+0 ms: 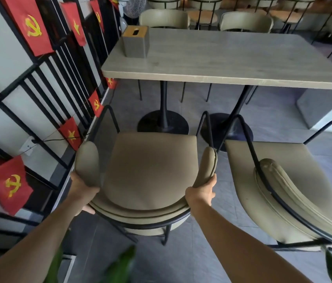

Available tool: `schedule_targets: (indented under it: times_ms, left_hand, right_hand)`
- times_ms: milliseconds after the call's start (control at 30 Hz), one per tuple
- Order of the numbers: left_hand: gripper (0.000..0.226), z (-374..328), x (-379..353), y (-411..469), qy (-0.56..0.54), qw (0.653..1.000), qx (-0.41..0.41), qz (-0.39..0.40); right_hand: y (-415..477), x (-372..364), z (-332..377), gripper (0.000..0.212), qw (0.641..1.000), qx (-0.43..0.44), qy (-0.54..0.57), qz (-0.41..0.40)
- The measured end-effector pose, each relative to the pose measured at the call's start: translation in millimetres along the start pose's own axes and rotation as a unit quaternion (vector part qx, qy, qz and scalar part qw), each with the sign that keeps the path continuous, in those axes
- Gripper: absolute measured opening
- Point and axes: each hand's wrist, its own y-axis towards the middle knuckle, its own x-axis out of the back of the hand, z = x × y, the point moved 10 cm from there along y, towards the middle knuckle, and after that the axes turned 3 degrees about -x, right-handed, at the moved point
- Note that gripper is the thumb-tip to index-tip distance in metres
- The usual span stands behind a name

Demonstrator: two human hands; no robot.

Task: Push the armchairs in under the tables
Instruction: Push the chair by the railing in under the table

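Note:
An olive padded armchair (148,170) with a black metal frame stands in front of me, its seat short of the near edge of the pale wooden table (222,58). My left hand (81,190) grips the left end of its curved backrest. My right hand (202,193) grips the right end of the same backrest. A second olive armchair (283,193) stands to the right, turned at an angle, also out from the table. Two more armchairs (165,18) sit tucked in at the table's far side.
A grey tissue box (136,41) sits on the table's far left corner. Black railings hung with red flags (32,25) run close along the left. Two black pedestal bases (162,123) stand under the table. Green leaves (120,266) intrude at the bottom. A grey planter block (320,107) stands right.

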Motion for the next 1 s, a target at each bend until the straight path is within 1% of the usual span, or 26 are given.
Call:
schedule_targets:
  times_ms: [200,333,400,700,1000]
  left_hand:
    - [0.087,-9.5,-17.3,-4.4,0.001,1.0,-0.004,0.01]
    - [0.072,-17.1,-26.9,-7.1,0.013,1.0,-0.011,0.016]
    - [0.069,-19.3,-31.5,-6.8,0.017,0.999,-0.014,0.023]
    - [0.073,-20.5,-37.6,-5.2,0.013,0.999,-0.017,0.03]
    - [0.078,-19.6,-37.4,1.6,0.007,0.999,-0.019,0.039]
  right_hand:
    - [10.7,13.4,5.0,0.093,1.0,0.0,0.004,-0.003]
    - [14.3,23.5,6.6,0.092,1.0,0.002,0.005,-0.01]
    - [15.1,26.8,6.8,0.093,1.0,0.002,0.01,-0.01]
    - [17.3,31.6,5.4,0.097,1.0,0.0,0.018,-0.011]
    - [20.9,30.1,6.1,0.095,1.0,-0.003,0.016,-0.02]
